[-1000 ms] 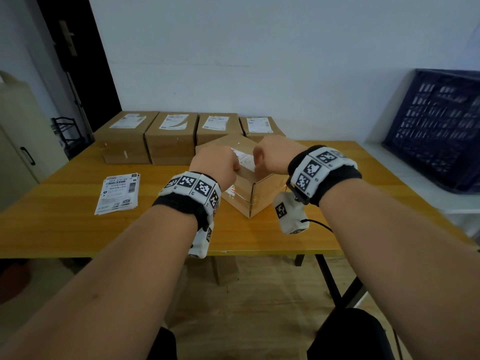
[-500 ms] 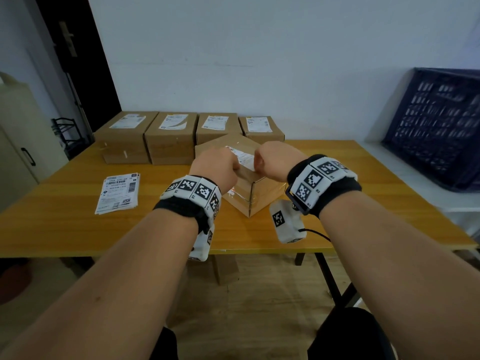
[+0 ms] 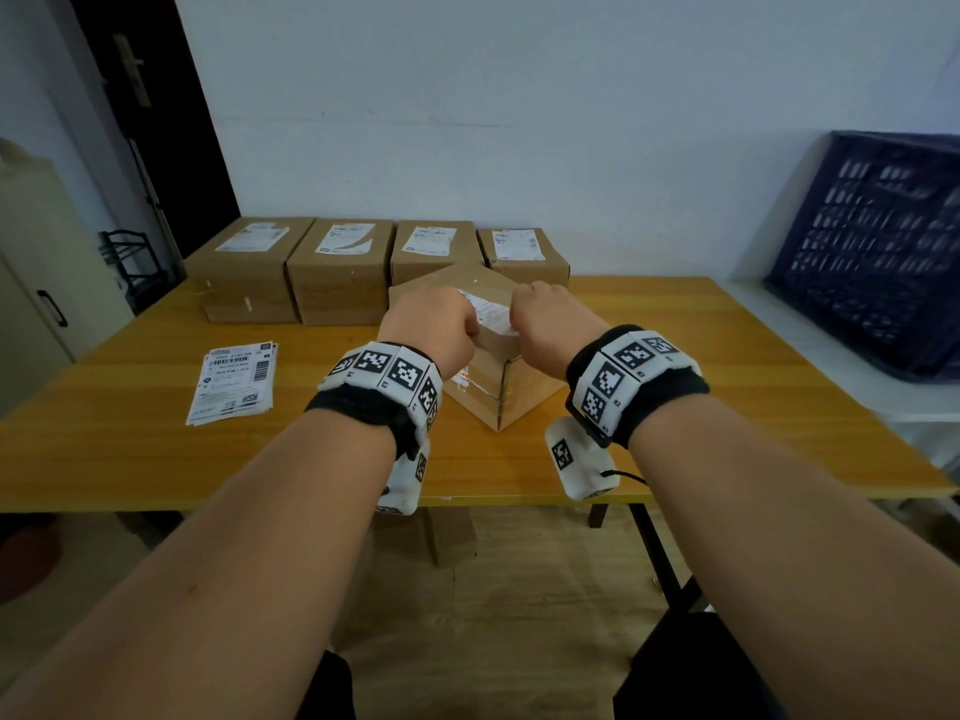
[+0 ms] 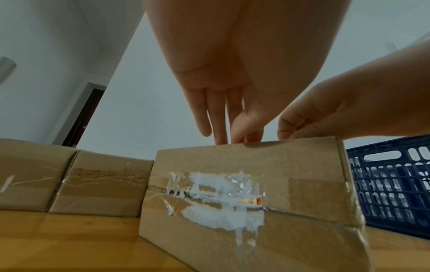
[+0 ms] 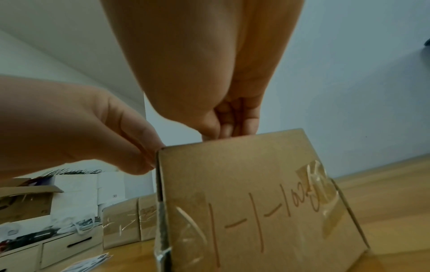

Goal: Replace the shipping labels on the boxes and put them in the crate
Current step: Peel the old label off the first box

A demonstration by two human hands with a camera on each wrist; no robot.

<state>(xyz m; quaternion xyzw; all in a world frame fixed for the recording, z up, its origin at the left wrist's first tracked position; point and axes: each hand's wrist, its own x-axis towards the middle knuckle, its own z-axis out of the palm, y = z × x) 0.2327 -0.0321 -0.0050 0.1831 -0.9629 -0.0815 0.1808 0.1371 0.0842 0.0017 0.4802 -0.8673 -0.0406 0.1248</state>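
A brown cardboard box stands corner-on at the middle of the wooden table, with a white shipping label on its top. My left hand is at the label's left edge, thumb pressed against the fingers in a pinch at the box's top edge. My right hand is at the label's right edge, its fingers curled down onto the box top. Both hands hide most of the label. The box has torn white residue and tape on its side.
Several labelled boxes stand in a row at the table's back, just behind the hands. A stack of fresh labels lies at the left. A dark blue crate leans on a white surface to the right of the table.
Both hands stay on the box top at the label. My right wrist has sunk a little toward me. The box has not moved.
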